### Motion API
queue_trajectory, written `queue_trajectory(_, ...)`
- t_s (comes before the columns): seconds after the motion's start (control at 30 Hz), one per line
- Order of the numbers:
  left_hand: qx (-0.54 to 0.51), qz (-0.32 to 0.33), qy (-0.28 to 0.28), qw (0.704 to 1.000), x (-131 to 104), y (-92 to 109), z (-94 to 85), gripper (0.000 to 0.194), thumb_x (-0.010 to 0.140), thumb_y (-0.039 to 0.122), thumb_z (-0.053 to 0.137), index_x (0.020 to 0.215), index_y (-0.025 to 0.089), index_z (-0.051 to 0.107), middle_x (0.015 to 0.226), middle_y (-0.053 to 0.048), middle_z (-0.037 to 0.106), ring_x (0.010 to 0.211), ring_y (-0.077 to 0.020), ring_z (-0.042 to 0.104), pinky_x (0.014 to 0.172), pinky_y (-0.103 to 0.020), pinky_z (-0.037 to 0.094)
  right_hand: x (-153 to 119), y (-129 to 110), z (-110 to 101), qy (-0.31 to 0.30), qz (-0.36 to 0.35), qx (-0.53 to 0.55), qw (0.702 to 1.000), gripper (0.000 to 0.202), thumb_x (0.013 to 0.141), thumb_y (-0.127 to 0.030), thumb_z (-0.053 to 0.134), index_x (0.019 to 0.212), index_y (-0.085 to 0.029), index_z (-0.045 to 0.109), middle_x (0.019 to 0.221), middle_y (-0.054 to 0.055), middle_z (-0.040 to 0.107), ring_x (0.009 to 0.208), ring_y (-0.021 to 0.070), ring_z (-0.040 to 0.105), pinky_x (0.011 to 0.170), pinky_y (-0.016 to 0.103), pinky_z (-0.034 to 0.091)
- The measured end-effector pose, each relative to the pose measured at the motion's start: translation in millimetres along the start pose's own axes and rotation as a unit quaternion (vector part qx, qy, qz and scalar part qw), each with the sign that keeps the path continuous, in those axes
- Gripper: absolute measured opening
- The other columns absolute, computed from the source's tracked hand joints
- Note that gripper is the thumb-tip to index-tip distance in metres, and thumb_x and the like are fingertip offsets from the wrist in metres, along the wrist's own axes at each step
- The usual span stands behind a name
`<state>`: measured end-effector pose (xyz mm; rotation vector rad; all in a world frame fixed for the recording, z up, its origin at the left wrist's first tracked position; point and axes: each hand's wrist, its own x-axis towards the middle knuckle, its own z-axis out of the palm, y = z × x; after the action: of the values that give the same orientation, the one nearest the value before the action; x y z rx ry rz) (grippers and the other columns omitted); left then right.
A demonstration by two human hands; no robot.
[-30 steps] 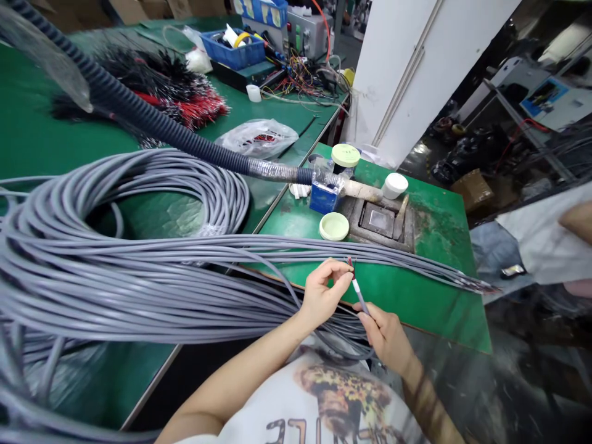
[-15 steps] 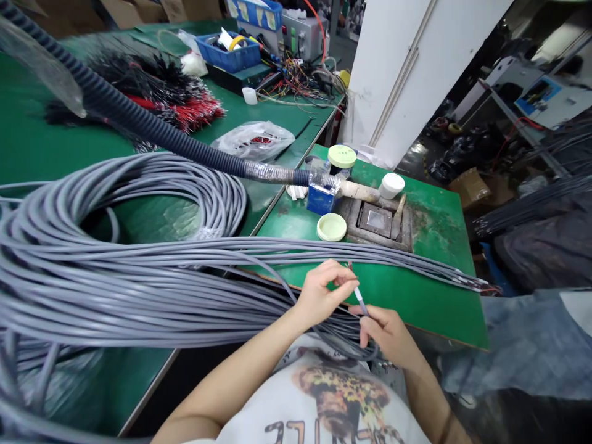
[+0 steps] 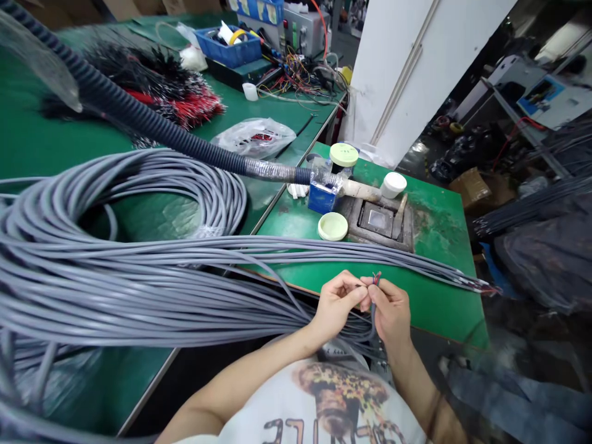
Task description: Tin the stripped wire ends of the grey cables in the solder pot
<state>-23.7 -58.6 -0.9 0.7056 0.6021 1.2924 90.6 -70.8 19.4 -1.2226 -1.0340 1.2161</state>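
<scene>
My right hand is closed round the end of a grey cable, and thin red and blue wires stick up above its fingertips. My left hand pinches at the same spot, its fingertips against those of the right; what it grips there is too small to make out. Behind the hands, a row of grey cables runs across the green table to stripped ends at the right. A large coil of grey cable lies to the left.
A dark corrugated hose crosses from the upper left to a blue box. Near it are a square metal pot, a pale green lid and a white tub. Black and red wire bundles lie at the back left.
Both hands have come together, the right one rising. The white sleeve seen on the cable end earlier no longer shows, and the coloured wires now stand between the fingertips. Someone's blue-clad leg at the right has shifted.
</scene>
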Motion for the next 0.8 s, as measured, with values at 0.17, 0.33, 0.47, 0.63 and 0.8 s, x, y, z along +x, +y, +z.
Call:
queue_trajectory(0.17,-0.058,-0.063,0.062,0.994,4.7,-1.8,0.1,0.017,0.075,0.028,0.074,0.076,0.016,0.063,0.065,0.002,0.060,0.057,-0.0073,0.052,0.055,-0.020,0.038,4.1,-6.8,-6.3,0.006,-0.114,-0.249,0.962,0.012,0.086,-0.024,0.062,0.089,-0.022,0.073,0.072,0.000,0.068,0.064,0.0123,0.060,0.063,0.024,0.048)
queue_trajectory(0.33,-0.095,-0.094,0.110,0.985,8.5,2.2,-2.7,0.024,0.068,0.033,0.079,0.074,0.016,0.062,0.060,0.004,0.056,0.050,-0.0044,0.042,0.053,-0.019,0.033,11.4,-14.3,-5.0,-0.057,-0.134,-0.324,0.935,0.016,0.088,-0.026,0.059,0.074,-0.020,0.066,0.072,0.000,0.064,0.068,0.0133,0.058,0.067,0.026,0.045)
queue_trajectory(0.47,-0.099,-0.100,0.110,0.984,10.7,3.1,-4.6,0.029,0.064,0.033,0.080,0.074,0.016,0.060,0.061,0.005,0.054,0.050,-0.0047,0.041,0.052,-0.020,0.033,14.4,-15.5,-3.9,-0.076,-0.098,-0.313,0.942,0.019,0.089,-0.030,0.057,0.072,-0.020,0.061,0.069,0.000,0.059,0.064,0.0135,0.054,0.063,0.026,0.043)
queue_trajectory(0.63,-0.036,-0.089,0.088,0.992,14.1,6.8,-9.3,0.026,0.067,0.034,0.077,0.071,0.015,0.059,0.062,0.004,0.053,0.054,-0.0067,0.043,0.054,-0.022,0.035,16.6,-15.9,-5.0,-0.063,-0.083,-0.290,0.951,0.023,0.087,-0.032,0.059,0.068,-0.019,0.057,0.064,-0.002,0.052,0.059,0.0119,0.047,0.058,0.025,0.038)
queue_trajectory(0.8,0.032,-0.071,0.051,0.996,13.9,11.2,-14.9,0.022,0.071,0.031,0.074,0.068,0.015,0.059,0.062,0.003,0.055,0.056,-0.0074,0.045,0.057,-0.022,0.036,20.1,-19.6,-4.7,-0.073,-0.093,-0.311,0.943,0.024,0.087,-0.032,0.060,0.068,-0.019,0.056,0.064,-0.002,0.050,0.059,0.0110,0.045,0.057,0.025,0.036)
